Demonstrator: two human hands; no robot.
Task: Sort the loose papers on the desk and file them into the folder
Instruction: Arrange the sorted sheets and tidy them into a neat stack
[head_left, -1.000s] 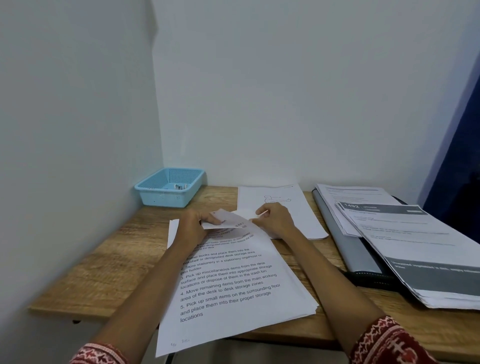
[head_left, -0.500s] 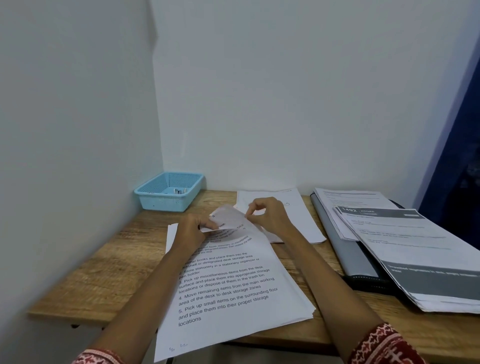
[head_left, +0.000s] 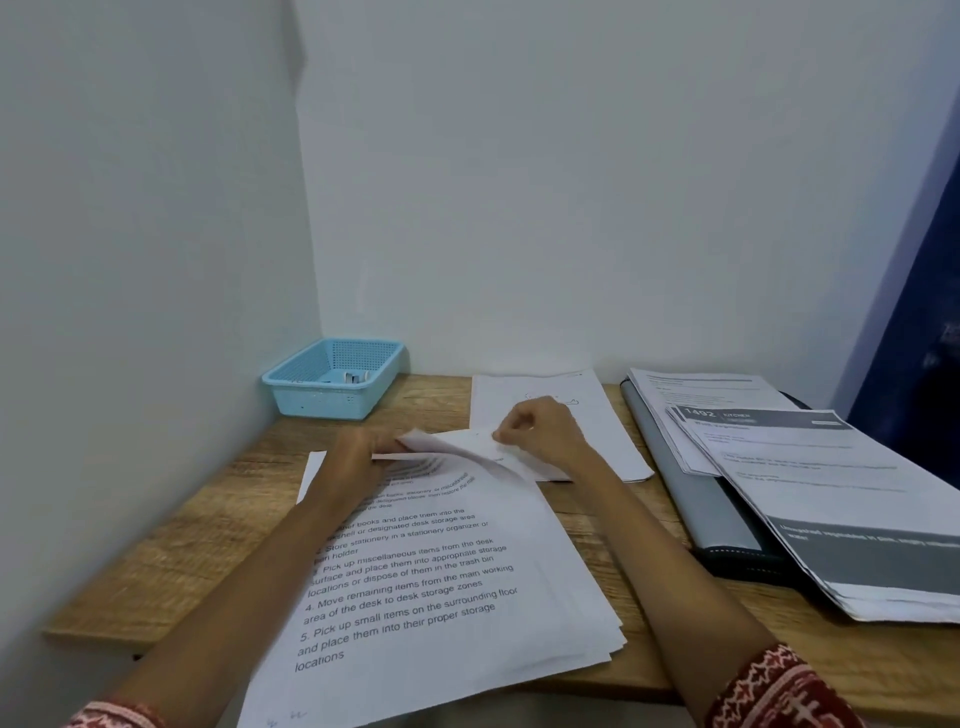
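Observation:
A stack of printed papers (head_left: 441, 592) lies on the wooden desk (head_left: 171, 540) in front of me, its near end hanging over the desk edge. My right hand (head_left: 540, 431) pinches the far top corner of the top sheet (head_left: 457, 444) and curls it up and back. My left hand (head_left: 358, 457) holds the far left part of the stack, its fingers partly under the lifted sheet. A grey folder (head_left: 691, 499) lies to the right, with more printed papers (head_left: 831, 499) on top of it.
A light blue plastic basket (head_left: 332, 382) with small items stands in the back left corner. A single white sheet (head_left: 613, 441) lies behind my right hand. White walls close the desk at the left and back. A dark blue surface (head_left: 924, 332) is at the far right.
My right hand has lifted the top sheet's far corner higher and curled it further back. My left hand stayed on the stack's far left part.

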